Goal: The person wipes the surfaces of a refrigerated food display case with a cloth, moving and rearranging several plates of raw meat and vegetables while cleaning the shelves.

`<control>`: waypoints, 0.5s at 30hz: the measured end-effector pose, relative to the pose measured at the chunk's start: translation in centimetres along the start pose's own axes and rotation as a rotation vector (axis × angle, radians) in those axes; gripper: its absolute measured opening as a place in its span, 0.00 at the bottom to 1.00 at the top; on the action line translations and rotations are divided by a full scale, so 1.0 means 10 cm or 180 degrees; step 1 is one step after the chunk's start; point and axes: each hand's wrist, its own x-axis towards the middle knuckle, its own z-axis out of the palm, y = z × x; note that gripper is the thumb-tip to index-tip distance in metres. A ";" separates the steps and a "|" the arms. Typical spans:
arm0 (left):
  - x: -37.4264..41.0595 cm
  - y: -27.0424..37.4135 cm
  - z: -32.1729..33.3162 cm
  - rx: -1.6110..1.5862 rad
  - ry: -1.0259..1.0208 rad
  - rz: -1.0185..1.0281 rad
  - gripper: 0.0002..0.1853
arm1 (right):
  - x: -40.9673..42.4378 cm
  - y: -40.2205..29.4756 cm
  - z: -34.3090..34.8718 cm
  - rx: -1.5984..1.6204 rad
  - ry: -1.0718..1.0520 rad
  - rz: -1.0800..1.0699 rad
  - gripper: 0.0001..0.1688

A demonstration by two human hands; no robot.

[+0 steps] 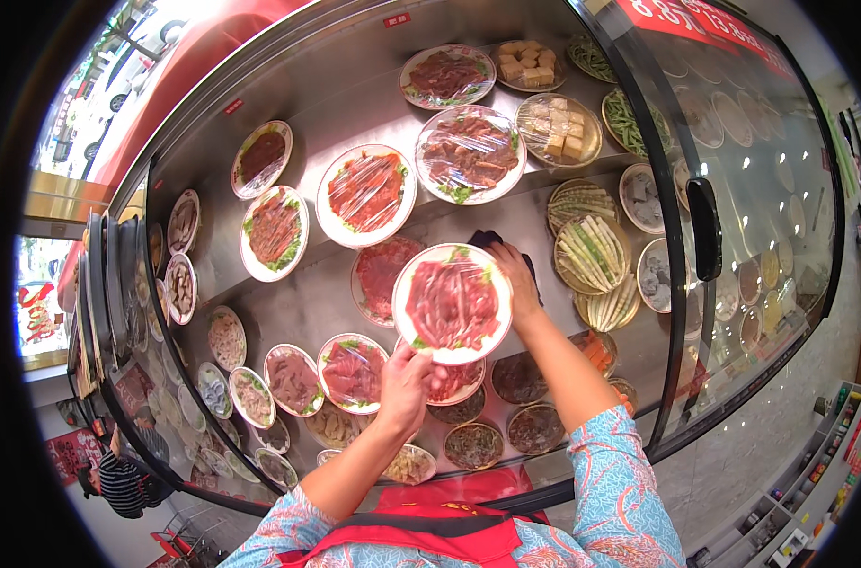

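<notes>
My left hand (410, 380) grips the near rim of a white plate of sliced raw red meat (451, 305). Clear film covers the meat, and green leaves show at its edge. Beyond that plate, my right hand (514, 273) presses a dark cloth (485, 239) against the metal shelf (501, 220); its fingers are partly hidden. Behind the raised plate, a plate of red meat (377, 277) is partly covered from view. Another wrapped plate of red meat (459, 383) shows below my left hand. Plates of cut white-green stalks (592, 254) stand to the right of my right hand.
Wrapped plates of marinated meat (471, 153) and tofu cubes (564, 131) stand on the upper step. Lower down are dishes of dark food (537, 429). A glass door with a black handle (703, 227) borders the right side. A person (125, 476) is at lower left.
</notes>
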 end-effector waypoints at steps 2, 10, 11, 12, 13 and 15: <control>0.09 -0.06 0.12 0.0042 -0.0068 -0.0011 0.07 | -0.30 0.01 0.01 0.0389 0.0167 0.0481 0.18; 0.28 -0.46 0.46 -0.0355 -0.0157 -0.0407 0.06 | -1.00 -0.45 -0.32 0.0505 -0.0192 0.0977 0.12; 0.29 -0.53 0.50 -0.0391 -0.0118 -0.0410 0.06 | -1.15 -0.51 -0.34 -0.0042 -0.0080 0.0344 0.12; 0.28 -0.63 0.58 -0.0431 -0.0093 -0.0430 0.06 | -1.34 -0.53 -0.32 -0.0174 -0.0068 0.0259 0.12; 0.28 -0.69 0.64 -0.0474 -0.0053 -0.0425 0.06 | -1.50 -0.62 -0.32 -0.0226 -0.0094 0.0416 0.11; 0.25 -0.79 0.72 -0.0373 0.0031 -0.0528 0.04 | -1.78 -0.77 -0.38 -0.0014 -0.0402 0.0954 0.08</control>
